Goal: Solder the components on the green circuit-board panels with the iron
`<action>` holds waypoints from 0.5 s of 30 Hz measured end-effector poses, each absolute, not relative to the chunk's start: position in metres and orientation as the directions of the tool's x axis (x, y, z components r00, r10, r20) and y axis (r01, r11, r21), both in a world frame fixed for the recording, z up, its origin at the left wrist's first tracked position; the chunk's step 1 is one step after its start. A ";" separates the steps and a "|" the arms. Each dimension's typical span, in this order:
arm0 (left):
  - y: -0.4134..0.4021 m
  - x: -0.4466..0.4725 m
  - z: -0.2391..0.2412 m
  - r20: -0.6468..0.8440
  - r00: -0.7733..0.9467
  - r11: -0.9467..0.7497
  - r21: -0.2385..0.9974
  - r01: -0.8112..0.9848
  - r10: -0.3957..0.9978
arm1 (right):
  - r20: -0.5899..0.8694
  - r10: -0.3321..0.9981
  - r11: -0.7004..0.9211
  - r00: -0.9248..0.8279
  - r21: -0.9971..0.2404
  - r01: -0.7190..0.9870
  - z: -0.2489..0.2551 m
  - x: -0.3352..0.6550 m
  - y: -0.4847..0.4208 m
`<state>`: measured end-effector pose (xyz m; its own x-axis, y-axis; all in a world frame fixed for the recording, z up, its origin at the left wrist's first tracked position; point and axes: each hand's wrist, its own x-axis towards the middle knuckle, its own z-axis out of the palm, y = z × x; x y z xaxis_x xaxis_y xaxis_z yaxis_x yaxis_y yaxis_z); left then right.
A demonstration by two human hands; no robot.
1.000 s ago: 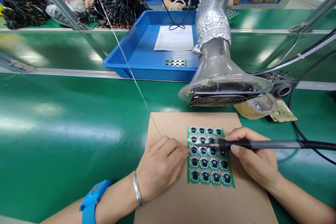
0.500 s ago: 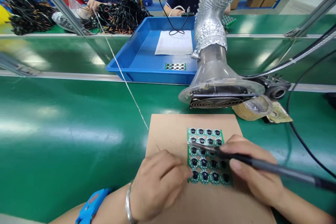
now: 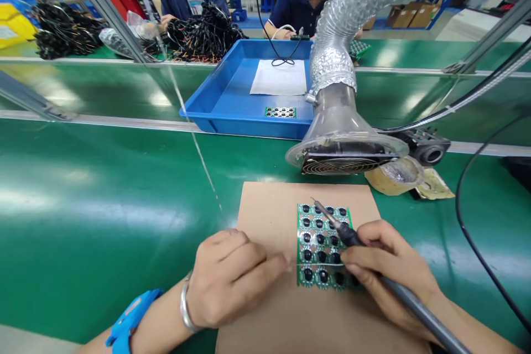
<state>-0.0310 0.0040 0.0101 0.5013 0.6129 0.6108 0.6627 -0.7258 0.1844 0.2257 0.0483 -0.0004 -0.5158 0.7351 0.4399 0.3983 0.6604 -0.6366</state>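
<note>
A green circuit panel (image 3: 321, 243) with rows of black round parts lies on a brown cardboard sheet (image 3: 269, 210). My right hand (image 3: 385, 265) is closed on a soldering iron (image 3: 373, 265); its tip sits over the panel's top rows. My left hand (image 3: 230, 276) rests curled on the cardboard just left of the panel, pinching a thin solder wire (image 3: 194, 144) that runs up and away to the left. A blue wrist strap (image 3: 126, 321) and a metal bangle (image 3: 185, 304) are on my left arm.
A fume extractor hood (image 3: 344, 144) on a foil duct hangs just behind the cardboard. A blue tray (image 3: 215, 99) holds a white sheet and another small panel (image 3: 281, 113). A solder-stained stand (image 3: 394, 174) sits right. Two people work beyond, beside black cable bundles (image 3: 203, 33).
The soldering iron has swung from lying level across the panel to pointing up and away, its tip now near the top rows. My left hand slid back from the panel's edge.
</note>
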 end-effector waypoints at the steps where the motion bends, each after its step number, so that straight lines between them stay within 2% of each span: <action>1: 0.002 -0.029 0.009 0.579 0.504 -0.725 0.240 0.646 0.641 | 0.423 0.751 0.638 -0.507 -0.662 0.393 0.002 0.229 0.052; 4: -0.006 -0.013 0.002 0.386 0.558 -0.669 0.546 0.504 0.735 | 0.359 0.840 0.515 -0.407 -0.764 0.388 0.004 0.239 0.062; 6: -0.011 -0.002 -0.001 0.331 0.566 -0.620 0.640 0.454 0.755 | 0.277 0.920 0.364 -0.276 -0.865 0.346 -0.002 0.245 0.066; 9: -0.013 0.001 -0.001 0.381 0.446 -0.581 0.624 0.522 0.810 | 0.146 0.974 0.172 -0.171 -0.974 0.150 -0.017 0.250 0.069; 12: -0.009 -0.008 0.001 0.470 0.331 -0.565 0.550 0.615 0.818 | 0.116 0.981 0.119 -0.158 -0.993 0.016 -0.027 0.249 0.071; 15: -0.005 -0.016 -0.002 0.493 0.306 -0.556 0.512 0.655 0.815 | 0.100 0.988 0.099 -0.120 -0.995 -0.018 -0.028 0.245 0.073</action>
